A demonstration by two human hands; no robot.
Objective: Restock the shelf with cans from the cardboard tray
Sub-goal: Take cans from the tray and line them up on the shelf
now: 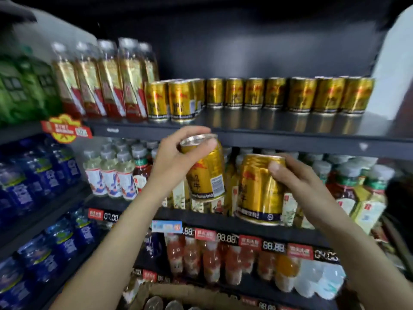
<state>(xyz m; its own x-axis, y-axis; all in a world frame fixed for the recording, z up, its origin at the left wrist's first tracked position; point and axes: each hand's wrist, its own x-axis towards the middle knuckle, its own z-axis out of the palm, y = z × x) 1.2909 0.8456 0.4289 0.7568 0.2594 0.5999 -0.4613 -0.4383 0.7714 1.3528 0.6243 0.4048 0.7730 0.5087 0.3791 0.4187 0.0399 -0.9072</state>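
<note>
Each of my hands holds one gold can in front of the shelving. My left hand [176, 157] grips a tilted gold can [206, 173] by its top, just below the edge of the top shelf [279, 139]. My right hand [297, 177] holds a second gold can [259, 189] by its upper side, lower and to the right. A row of gold cans [263, 93] stands on the top shelf, with bare shelf in front of them. The cardboard tray [178, 291] shows at the bottom edge, with can tops [154, 303] inside.
Gold-and-red bottles [100, 81] stand left of the cans on the top shelf. The middle shelf holds capped drink bottles [116, 173]. Blue water bottles [38, 175] fill the left bay. Orange drinks [201, 258] sit on the lower shelf behind price tags [272, 246].
</note>
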